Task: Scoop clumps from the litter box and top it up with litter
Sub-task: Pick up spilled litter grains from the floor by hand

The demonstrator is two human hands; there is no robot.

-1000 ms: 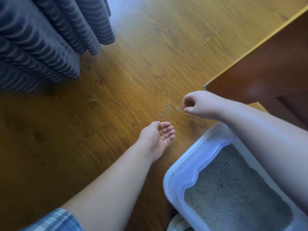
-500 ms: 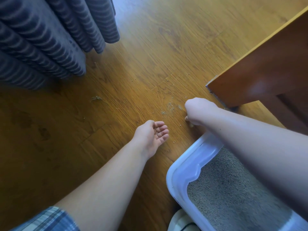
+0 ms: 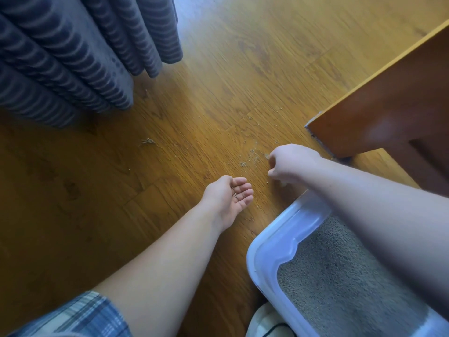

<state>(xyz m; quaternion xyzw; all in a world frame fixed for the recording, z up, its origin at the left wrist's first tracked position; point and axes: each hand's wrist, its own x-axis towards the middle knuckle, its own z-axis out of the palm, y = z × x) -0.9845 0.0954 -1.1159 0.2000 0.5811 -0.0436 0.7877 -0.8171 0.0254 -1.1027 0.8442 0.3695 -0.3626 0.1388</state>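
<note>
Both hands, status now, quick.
Left hand: open, palm up, cupping a few litter grains.
Right hand: fingers curled down by the scattered litter on the floor; whether they pinch any cannot be told.

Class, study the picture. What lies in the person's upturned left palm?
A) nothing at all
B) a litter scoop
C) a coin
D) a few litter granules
D: a few small litter granules sit in the cupped, palm-up left hand, and no scoop or coin shows.
</note>
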